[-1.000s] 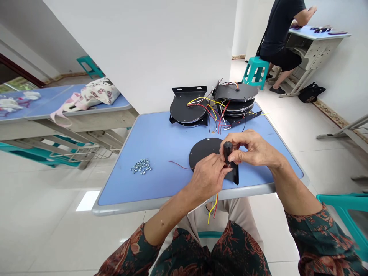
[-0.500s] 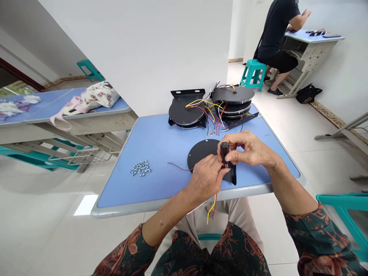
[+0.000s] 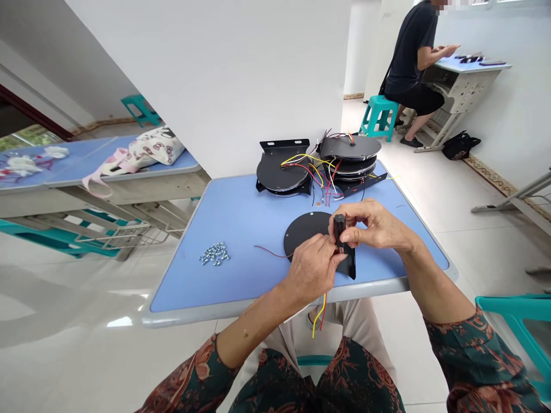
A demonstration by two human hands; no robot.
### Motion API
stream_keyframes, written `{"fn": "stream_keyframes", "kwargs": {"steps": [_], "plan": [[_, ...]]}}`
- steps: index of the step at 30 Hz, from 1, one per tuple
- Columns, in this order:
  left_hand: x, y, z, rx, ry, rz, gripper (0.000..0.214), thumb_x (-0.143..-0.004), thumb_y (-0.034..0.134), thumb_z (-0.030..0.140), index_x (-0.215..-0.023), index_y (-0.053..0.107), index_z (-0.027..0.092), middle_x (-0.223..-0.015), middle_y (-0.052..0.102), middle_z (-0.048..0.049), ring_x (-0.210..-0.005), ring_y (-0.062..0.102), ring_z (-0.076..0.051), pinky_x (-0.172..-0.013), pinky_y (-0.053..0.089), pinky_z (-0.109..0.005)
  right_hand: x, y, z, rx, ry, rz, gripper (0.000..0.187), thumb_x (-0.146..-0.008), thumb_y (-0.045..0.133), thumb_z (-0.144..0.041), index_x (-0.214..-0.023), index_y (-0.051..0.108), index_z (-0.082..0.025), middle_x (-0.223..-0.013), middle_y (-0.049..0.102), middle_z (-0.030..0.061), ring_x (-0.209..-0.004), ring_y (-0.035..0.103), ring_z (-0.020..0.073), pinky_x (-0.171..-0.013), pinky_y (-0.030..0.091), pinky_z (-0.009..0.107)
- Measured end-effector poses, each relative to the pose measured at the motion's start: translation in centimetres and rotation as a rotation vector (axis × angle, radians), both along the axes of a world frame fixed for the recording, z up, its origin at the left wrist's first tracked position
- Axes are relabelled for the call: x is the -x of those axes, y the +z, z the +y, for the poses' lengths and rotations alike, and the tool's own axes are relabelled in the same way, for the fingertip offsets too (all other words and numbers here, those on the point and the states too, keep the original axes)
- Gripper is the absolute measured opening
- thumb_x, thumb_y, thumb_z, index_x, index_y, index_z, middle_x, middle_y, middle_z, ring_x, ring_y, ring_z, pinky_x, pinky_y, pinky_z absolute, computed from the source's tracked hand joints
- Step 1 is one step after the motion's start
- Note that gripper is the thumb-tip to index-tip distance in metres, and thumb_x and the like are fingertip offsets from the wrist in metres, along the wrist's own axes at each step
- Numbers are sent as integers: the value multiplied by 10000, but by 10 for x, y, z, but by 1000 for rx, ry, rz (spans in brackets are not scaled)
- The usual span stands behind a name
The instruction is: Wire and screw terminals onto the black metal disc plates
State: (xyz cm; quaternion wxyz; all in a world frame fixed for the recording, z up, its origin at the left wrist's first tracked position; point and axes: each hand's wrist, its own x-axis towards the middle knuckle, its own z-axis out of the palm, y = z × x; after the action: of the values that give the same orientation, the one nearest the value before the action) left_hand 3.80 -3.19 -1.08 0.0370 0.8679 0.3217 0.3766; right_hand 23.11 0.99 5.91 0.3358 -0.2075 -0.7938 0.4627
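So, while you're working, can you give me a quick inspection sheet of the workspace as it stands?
Surface: blue tabletop with a grey edge.
Job's things: black cylindrical part held against a black bracket, beside a black disc; two stacks of black discs behind.
Clutter: small pile of metal fasteners on the tabletop.
Hands: left hand and right hand both grip the part.
Cables: red and yellow wires hang below the table edge; thin red wire lies on the tabletop.
Surroundings: seated co-worker at another table, on a teal stool.
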Motion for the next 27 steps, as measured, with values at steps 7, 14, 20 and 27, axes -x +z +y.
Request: {"fn": "stream_keyframes", "kwargs": {"steps": [7,14,20,27], "plan": [[-1,1,0,-27,-1,-2,219,-1028,465,270,-937,631,158,-823,696,-75,-753,629,-216,-685,538,-351,1,1,-1,62,26,30,389,-917,699,-518,-905,667,-130,-600,605,-27,-500,543,86,-488,440,211],[-1,-1,-1,33,-6,-1,189,-1013,489,249,-953,642,154,-843,706,-75,-786,638,-216,-715,542,-353,0,-2,0,112,55,56,368,-896,737,-485,-887,654,-126,-666,634,-11,-517,547,77,-489,452,204],[0,0,0,108,-25,-28,137,-994,529,223,-945,642,161,-860,717,-70,-815,657,-213,-742,544,-348,0,-3,2,108,34,41,303,-887,760,-416,-879,650,-133,-639,613,-32,-503,538,74,-504,455,204],[0,4,2,144,-22,4,92,-960,575,218,-926,644,169,-839,719,-60,-784,659,-210,-721,538,-342,0,-2,1,111,38,50,327,-887,749,-447,-871,650,-136,-632,611,-35,-494,531,73,-502,456,210]]}}
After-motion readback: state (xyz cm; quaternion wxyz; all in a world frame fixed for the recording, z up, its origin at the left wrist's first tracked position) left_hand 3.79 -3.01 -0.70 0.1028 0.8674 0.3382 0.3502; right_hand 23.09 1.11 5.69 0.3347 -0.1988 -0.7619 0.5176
